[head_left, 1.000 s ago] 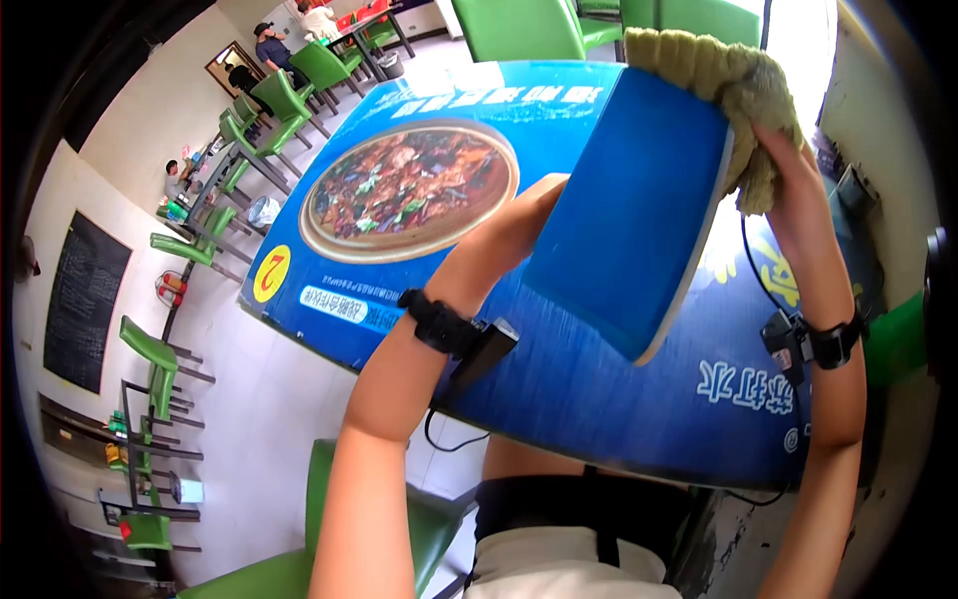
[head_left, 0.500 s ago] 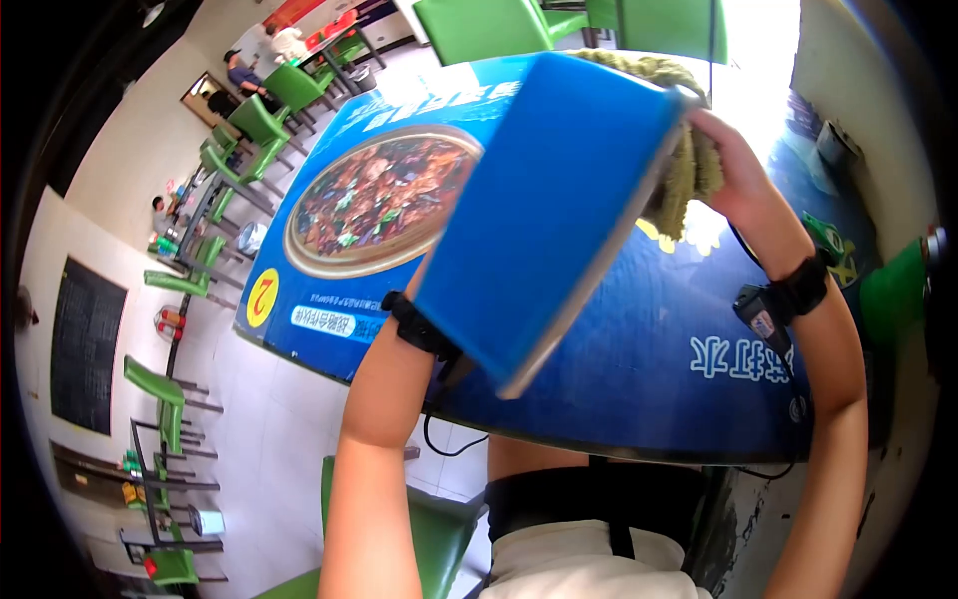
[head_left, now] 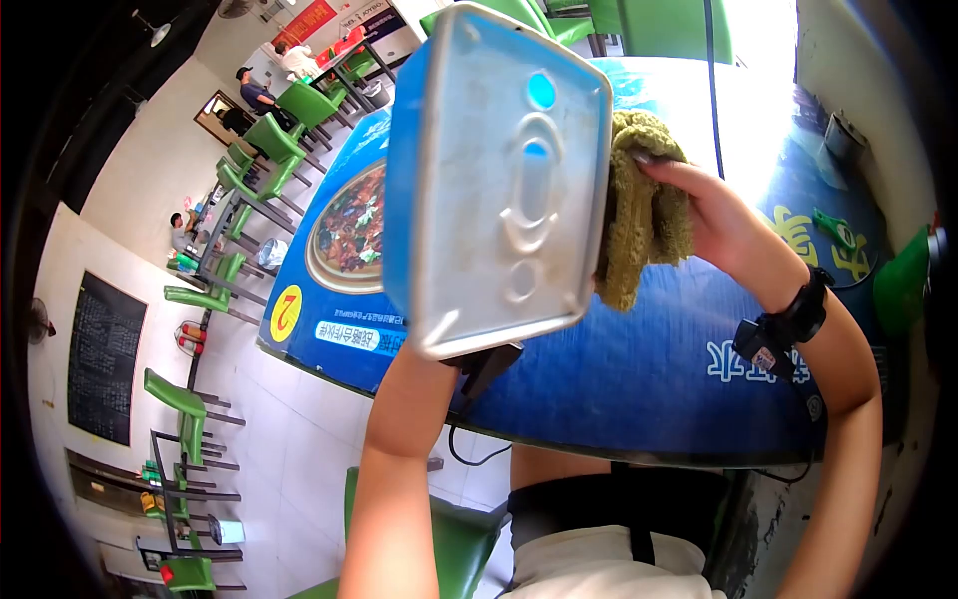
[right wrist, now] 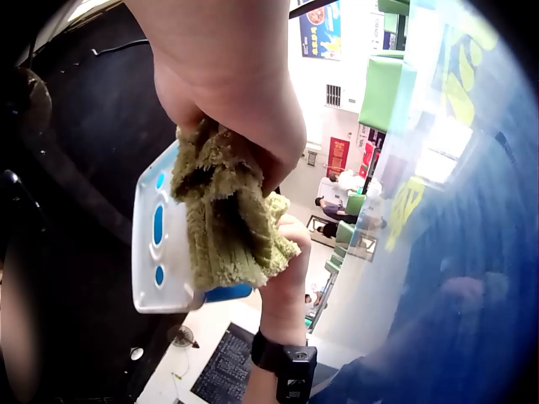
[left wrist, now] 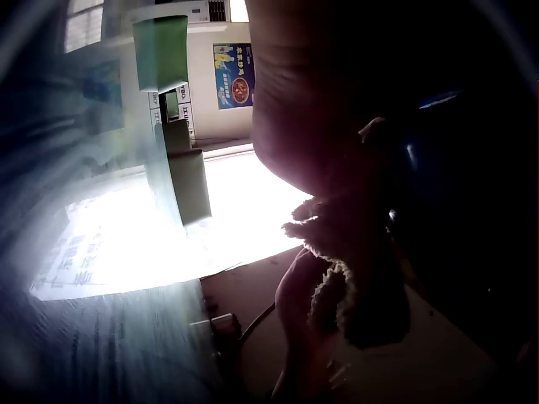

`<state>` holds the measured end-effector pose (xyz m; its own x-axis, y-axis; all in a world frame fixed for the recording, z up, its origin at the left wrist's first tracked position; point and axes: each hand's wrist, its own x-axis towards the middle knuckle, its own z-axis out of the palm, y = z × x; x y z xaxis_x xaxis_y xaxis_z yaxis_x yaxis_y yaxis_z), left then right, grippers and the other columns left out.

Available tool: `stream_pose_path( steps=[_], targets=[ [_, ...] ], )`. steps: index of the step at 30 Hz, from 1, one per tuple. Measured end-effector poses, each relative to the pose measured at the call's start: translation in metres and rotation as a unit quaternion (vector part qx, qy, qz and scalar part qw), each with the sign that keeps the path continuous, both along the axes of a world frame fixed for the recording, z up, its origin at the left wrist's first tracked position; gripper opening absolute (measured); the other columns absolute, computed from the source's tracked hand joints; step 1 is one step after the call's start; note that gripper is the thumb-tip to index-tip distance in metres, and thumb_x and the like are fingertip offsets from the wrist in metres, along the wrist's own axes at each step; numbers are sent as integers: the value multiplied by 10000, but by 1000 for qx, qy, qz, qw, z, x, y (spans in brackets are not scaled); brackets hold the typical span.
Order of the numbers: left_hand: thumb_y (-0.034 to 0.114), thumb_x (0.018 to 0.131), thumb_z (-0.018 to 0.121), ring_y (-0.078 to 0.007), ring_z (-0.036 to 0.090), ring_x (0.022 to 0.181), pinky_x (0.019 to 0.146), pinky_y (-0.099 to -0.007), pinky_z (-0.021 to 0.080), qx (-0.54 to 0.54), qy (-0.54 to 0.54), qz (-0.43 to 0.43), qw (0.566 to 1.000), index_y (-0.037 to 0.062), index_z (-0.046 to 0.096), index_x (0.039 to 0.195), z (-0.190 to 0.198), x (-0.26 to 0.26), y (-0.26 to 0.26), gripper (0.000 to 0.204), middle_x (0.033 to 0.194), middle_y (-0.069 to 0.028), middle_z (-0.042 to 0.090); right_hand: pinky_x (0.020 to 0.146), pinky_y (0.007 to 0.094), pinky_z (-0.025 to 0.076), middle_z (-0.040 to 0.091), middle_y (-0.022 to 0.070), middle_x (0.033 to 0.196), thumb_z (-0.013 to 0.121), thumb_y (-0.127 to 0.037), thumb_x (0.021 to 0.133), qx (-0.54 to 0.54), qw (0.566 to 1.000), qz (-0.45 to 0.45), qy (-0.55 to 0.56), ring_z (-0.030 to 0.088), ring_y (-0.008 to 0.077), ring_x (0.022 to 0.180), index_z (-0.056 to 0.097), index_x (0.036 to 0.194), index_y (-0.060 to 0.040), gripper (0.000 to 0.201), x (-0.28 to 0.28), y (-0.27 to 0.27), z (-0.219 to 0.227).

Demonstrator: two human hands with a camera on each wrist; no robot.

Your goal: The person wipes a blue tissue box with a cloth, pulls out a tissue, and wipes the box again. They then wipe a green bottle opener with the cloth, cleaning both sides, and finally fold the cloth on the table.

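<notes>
A blue box [head_left: 401, 190] is held up above the table, tilted so its pale metal face [head_left: 469, 230], with embossed shapes and blue-showing openings, is turned toward the head camera. My left hand [right wrist: 290, 252] grips it from the far side; in the head view the box hides that hand, and the right wrist view shows only part of it behind the towel. In my right hand [head_left: 720, 218] is a bunched olive-green towel [head_left: 629, 225], the thumb lying on top. The towel is right at the box's right edge.
Below is a table [head_left: 619, 399] printed with a food picture and lettering. A green-handled item [head_left: 838, 232] and a grey cup-like container [head_left: 844, 138] are at its right. Green chairs [head_left: 674, 30] stand beyond, and one [head_left: 439, 544] is by my left arm. People sit far left.
The box has turned from its plain blue side to its pale metal face and moved up and left. The right hand with the towel has come down and left along the box's edge.
</notes>
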<state>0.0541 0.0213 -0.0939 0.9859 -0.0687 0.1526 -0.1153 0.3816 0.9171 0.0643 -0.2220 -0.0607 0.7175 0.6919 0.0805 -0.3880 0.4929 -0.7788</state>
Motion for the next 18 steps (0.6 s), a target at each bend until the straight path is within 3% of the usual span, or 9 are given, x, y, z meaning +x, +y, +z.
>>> stream_pose_path(
  steps=[8, 18],
  targets=[
    [362, 887, 496, -156, 539, 973, 826, -297, 469, -30, -11, 8, 999, 52, 442, 1197, -10, 25, -9, 442, 1085, -58, 538, 889, 382, 437, 540, 119, 1113, 481, -183, 877, -2, 997, -47, 58, 554, 210, 1011, 408, 1199, -21, 368, 3, 8, -14],
    [353, 887, 500, -166, 531, 996, 844, -308, 461, -47, -26, 34, 998, 56, 434, 1204, -13, 28, 2, 440, 1100, -62, 531, 913, 390, 440, 543, 151, 1139, 479, -151, 861, -26, 995, 5, 96, 574, 239, 1001, 395, 1212, 10, 395, 2, 11, -26]
  ],
)
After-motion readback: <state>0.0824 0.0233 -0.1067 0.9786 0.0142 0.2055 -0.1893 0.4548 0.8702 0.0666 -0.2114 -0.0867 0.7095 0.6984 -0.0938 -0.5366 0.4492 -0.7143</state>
